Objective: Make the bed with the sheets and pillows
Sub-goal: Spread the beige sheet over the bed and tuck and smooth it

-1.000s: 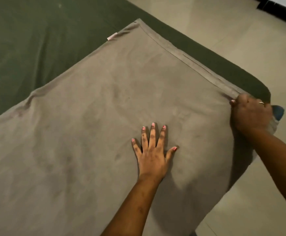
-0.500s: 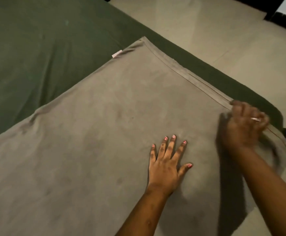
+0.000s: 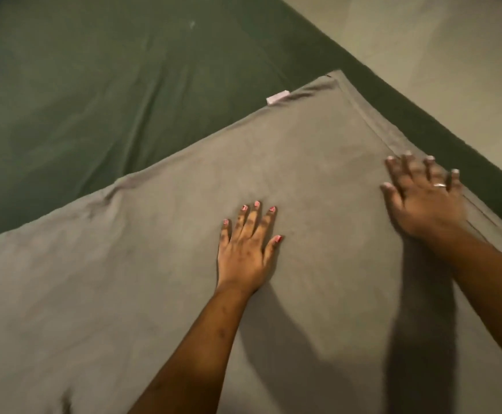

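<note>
A grey sheet (image 3: 142,282) lies flat across the near part of the bed, its far corner with a small white label (image 3: 277,98) pointing away from me. Under it the mattress wears a dark green fitted sheet (image 3: 94,94). My left hand (image 3: 248,252) presses flat on the grey sheet near its middle, fingers straight and spread. My right hand (image 3: 423,195), with a ring, lies flat on the grey sheet next to its hemmed right edge, fingers spread; it is a little blurred.
The bed's right edge (image 3: 441,138) runs diagonally from top centre to the right side. Beyond it is pale tiled floor (image 3: 423,49). No pillows are in view.
My right hand has let go of the grey sheet's hemmed edge and now lies flat on top of it. The left hand stays pressed on the sheet. My view has shifted towards the bed.
</note>
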A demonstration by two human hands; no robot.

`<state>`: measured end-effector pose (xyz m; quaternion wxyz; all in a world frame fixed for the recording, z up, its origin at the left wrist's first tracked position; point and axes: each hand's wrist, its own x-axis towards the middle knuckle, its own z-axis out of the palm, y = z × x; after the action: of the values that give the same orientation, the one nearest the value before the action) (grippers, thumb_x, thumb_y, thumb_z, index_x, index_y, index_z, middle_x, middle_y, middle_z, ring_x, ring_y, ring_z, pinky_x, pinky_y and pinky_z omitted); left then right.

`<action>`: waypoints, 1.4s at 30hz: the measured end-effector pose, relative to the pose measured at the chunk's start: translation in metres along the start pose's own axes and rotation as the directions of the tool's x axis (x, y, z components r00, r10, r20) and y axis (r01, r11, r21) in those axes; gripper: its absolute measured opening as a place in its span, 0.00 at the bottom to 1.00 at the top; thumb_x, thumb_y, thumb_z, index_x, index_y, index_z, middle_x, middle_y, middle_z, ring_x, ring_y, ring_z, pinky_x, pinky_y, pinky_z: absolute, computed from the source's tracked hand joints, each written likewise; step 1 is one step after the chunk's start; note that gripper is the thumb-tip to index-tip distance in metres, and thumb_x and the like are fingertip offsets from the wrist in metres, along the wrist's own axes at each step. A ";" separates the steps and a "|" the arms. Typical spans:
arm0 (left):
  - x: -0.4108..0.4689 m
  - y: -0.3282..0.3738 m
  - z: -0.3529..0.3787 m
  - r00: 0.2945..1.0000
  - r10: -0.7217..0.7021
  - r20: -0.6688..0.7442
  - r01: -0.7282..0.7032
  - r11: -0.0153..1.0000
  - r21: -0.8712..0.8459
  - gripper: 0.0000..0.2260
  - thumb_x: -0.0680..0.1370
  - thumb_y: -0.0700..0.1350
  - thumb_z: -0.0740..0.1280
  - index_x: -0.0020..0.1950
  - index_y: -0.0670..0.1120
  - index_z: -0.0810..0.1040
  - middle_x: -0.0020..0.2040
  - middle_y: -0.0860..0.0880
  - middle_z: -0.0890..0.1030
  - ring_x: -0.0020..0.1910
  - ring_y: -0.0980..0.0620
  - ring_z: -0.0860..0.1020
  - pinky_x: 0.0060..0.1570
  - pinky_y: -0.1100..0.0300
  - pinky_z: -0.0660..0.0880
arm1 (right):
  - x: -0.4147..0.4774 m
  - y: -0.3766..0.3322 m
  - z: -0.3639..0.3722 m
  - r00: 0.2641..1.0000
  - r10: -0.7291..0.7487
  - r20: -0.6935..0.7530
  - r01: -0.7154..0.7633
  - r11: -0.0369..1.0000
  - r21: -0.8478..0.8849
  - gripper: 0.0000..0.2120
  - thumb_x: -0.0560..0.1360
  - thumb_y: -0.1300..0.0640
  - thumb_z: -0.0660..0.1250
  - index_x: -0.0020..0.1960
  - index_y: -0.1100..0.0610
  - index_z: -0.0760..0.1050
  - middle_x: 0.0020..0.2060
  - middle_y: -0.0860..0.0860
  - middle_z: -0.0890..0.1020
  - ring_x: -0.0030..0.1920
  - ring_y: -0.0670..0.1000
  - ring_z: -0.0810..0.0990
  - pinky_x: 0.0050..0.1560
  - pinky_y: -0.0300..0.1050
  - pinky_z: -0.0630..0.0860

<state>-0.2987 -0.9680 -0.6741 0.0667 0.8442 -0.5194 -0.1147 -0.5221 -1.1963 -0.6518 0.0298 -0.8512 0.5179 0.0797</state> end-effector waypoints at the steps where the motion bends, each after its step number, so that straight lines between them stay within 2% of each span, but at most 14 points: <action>1: 0.004 -0.013 -0.004 1.000 -0.023 0.001 0.023 1.000 0.013 0.28 0.77 0.64 0.38 0.77 0.61 0.47 0.79 0.55 0.49 0.78 0.54 0.45 0.74 0.50 0.42 | 0.006 -0.001 -0.003 0.997 0.079 -0.015 -0.079 0.997 0.019 0.28 0.79 0.38 0.36 0.78 0.43 0.42 0.78 0.48 0.48 0.77 0.55 0.45 0.74 0.62 0.41; 3: 0.009 -0.044 -0.012 0.994 -0.112 -0.009 0.112 0.994 0.018 0.29 0.76 0.65 0.37 0.77 0.61 0.47 0.79 0.55 0.49 0.78 0.54 0.46 0.74 0.48 0.43 | 0.013 -0.025 -0.006 0.976 0.183 -0.115 -0.176 0.982 0.068 0.30 0.78 0.43 0.39 0.78 0.50 0.50 0.77 0.54 0.53 0.77 0.58 0.48 0.73 0.65 0.43; 5: 0.008 -0.081 -0.019 0.961 -0.274 -0.031 0.274 0.962 -0.012 0.29 0.77 0.66 0.39 0.77 0.60 0.47 0.79 0.54 0.49 0.78 0.52 0.46 0.73 0.46 0.44 | 0.011 -0.079 -0.008 0.976 0.127 -0.176 -0.103 0.985 0.140 0.31 0.77 0.45 0.46 0.77 0.57 0.56 0.76 0.58 0.57 0.76 0.61 0.52 0.73 0.67 0.45; 8: -0.006 -0.144 -0.030 0.854 -0.520 -0.028 0.517 0.853 -0.065 0.26 0.81 0.62 0.44 0.78 0.58 0.47 0.79 0.52 0.48 0.78 0.50 0.45 0.73 0.43 0.45 | -0.008 -0.196 -0.005 0.965 -0.211 -0.157 0.237 0.957 0.170 0.31 0.77 0.44 0.49 0.77 0.54 0.56 0.77 0.54 0.57 0.77 0.57 0.52 0.73 0.61 0.45; 11: -0.026 -0.201 -0.039 0.773 -0.634 -0.027 0.631 0.772 -0.075 0.27 0.80 0.62 0.46 0.78 0.57 0.46 0.79 0.51 0.46 0.78 0.49 0.44 0.73 0.40 0.45 | -0.033 -0.317 0.007 0.824 -0.565 -0.044 0.561 0.804 0.197 0.28 0.80 0.40 0.49 0.78 0.48 0.52 0.78 0.47 0.53 0.77 0.51 0.48 0.74 0.57 0.42; 13: -0.031 -0.227 -0.041 0.767 -0.641 -0.012 0.638 0.765 -0.094 0.28 0.80 0.63 0.46 0.78 0.59 0.44 0.79 0.52 0.45 0.78 0.49 0.44 0.73 0.38 0.44 | -0.041 -0.374 0.011 0.729 -0.684 0.001 0.670 0.715 0.198 0.29 0.80 0.39 0.48 0.78 0.48 0.50 0.78 0.46 0.51 0.77 0.49 0.47 0.74 0.56 0.41; 15: -0.027 -0.242 -0.040 0.785 -0.619 -0.007 0.616 0.782 -0.091 0.26 0.80 0.64 0.46 0.77 0.61 0.44 0.79 0.54 0.45 0.78 0.49 0.43 0.71 0.35 0.43 | -0.036 -0.410 0.017 0.681 -0.732 0.017 0.722 0.674 0.157 0.29 0.80 0.39 0.47 0.78 0.48 0.48 0.78 0.45 0.50 0.77 0.48 0.46 0.74 0.57 0.40; 20: 0.005 -0.263 -0.044 0.798 -0.602 0.007 0.602 0.797 -0.058 0.22 0.81 0.62 0.45 0.75 0.68 0.44 0.78 0.60 0.43 0.77 0.49 0.40 0.62 0.23 0.41 | -0.003 -0.450 0.022 0.647 -0.761 0.048 0.758 0.649 0.072 0.28 0.80 0.39 0.43 0.78 0.45 0.46 0.78 0.43 0.49 0.77 0.47 0.45 0.74 0.58 0.40; 25: 0.034 -0.284 -0.052 0.791 -0.610 0.040 0.612 0.787 -0.081 0.22 0.80 0.65 0.45 0.72 0.72 0.43 0.77 0.62 0.41 0.77 0.48 0.37 0.55 0.20 0.37 | 0.019 -0.472 0.024 0.661 -0.750 0.011 0.749 0.661 0.041 0.27 0.81 0.41 0.43 0.78 0.46 0.48 0.77 0.42 0.51 0.77 0.47 0.46 0.74 0.58 0.40; 30: 0.048 -0.290 -0.053 0.771 -0.636 0.030 0.635 0.764 -0.111 0.21 0.80 0.64 0.45 0.72 0.73 0.44 0.78 0.61 0.40 0.77 0.48 0.37 0.55 0.19 0.37 | 0.028 -0.483 0.026 0.687 -0.725 -0.036 0.726 0.686 0.047 0.28 0.80 0.41 0.43 0.78 0.46 0.49 0.77 0.42 0.52 0.77 0.48 0.47 0.74 0.59 0.40; 36: 0.047 -0.290 -0.051 0.765 -0.645 0.004 0.641 0.760 -0.109 0.22 0.79 0.65 0.45 0.73 0.71 0.44 0.78 0.61 0.42 0.77 0.49 0.38 0.56 0.20 0.38 | 0.036 -0.476 0.019 0.672 -0.740 -0.029 0.740 0.672 0.025 0.30 0.79 0.38 0.44 0.78 0.49 0.47 0.78 0.44 0.50 0.77 0.48 0.47 0.74 0.58 0.40; 40: 0.048 -0.288 -0.055 0.748 -0.664 0.025 0.662 0.741 -0.114 0.23 0.79 0.66 0.44 0.74 0.70 0.44 0.78 0.60 0.42 0.77 0.51 0.38 0.57 0.20 0.37 | 0.075 -0.428 0.007 0.750 -0.660 -0.031 0.661 0.751 -0.002 0.33 0.78 0.35 0.43 0.79 0.49 0.47 0.78 0.44 0.50 0.77 0.49 0.47 0.74 0.59 0.40; 42: 0.055 -0.285 -0.062 0.708 -0.702 0.071 0.706 0.703 -0.083 0.23 0.80 0.64 0.43 0.75 0.68 0.43 0.78 0.58 0.41 0.77 0.50 0.38 0.58 0.20 0.38 | 0.100 -0.389 0.001 0.807 -0.590 -0.040 0.589 0.808 -0.028 0.33 0.78 0.34 0.41 0.79 0.49 0.46 0.78 0.44 0.50 0.77 0.49 0.46 0.74 0.60 0.39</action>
<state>-0.0130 -0.8891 -0.6872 0.0532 0.9717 -0.1523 -0.1725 -0.1320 -1.1041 -0.6820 0.0350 -0.9716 0.2285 0.0503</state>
